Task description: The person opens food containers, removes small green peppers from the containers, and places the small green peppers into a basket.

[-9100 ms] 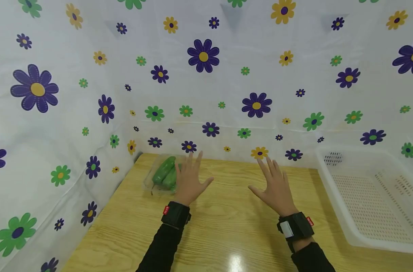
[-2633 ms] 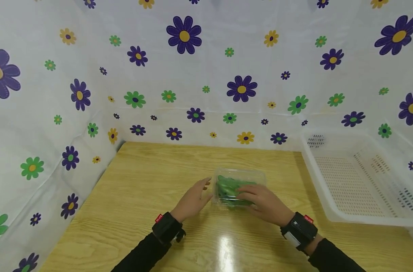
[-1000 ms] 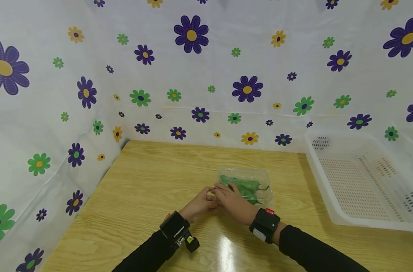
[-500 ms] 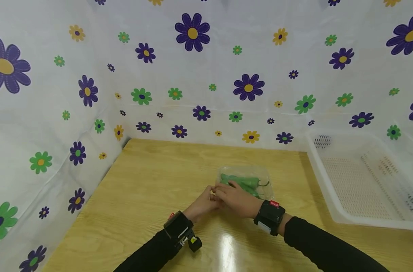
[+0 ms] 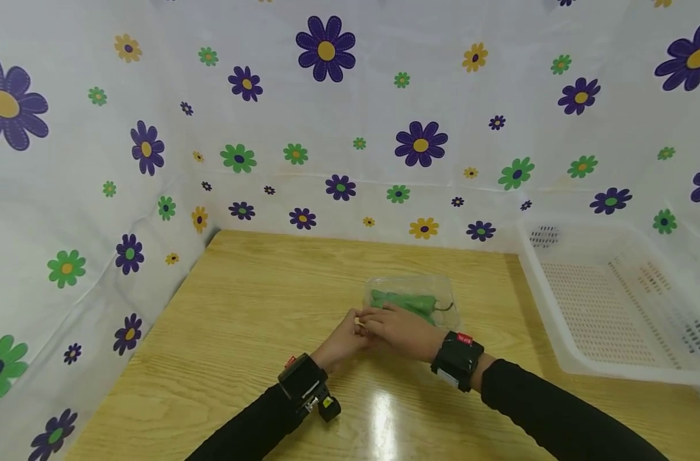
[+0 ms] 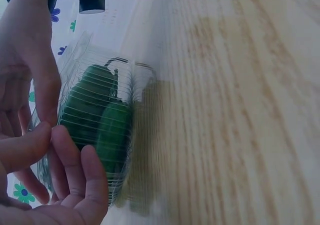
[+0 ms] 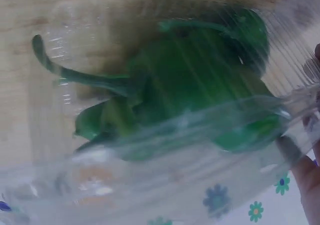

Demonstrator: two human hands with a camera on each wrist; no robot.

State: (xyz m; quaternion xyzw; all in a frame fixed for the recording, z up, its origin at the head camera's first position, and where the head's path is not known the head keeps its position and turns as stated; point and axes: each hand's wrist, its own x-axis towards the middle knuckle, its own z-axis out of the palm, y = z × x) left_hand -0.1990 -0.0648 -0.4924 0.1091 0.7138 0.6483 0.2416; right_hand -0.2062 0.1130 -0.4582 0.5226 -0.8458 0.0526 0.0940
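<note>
A clear plastic clamshell box [image 5: 442,281] holding several green peppers [image 5: 406,300] sits mid-table in the head view. Both hands meet at its left end. My left hand [image 5: 342,340] has its thumb and curled fingers at the box edge, pinching it. From the other side my right hand [image 5: 409,331] reaches over the near left corner, its fingers bent onto the same edge. In the left wrist view the thumbs come together at the rim, with the peppers [image 6: 87,102] behind the ribbed plastic. The right wrist view shows pepper stems [image 7: 80,77] through the blurred lid.
A white perforated plastic basket [image 5: 569,358] stands at the right of the wooden table [image 5: 258,288]. A white sheet [image 5: 350,115] printed with flowers hangs behind and along the left. Each wrist wears a black band [image 5: 457,360].
The box has come from the back left to mid-table. Both hands, spread apart at first, have closed in on its left end. Over the last second they have barely moved.
</note>
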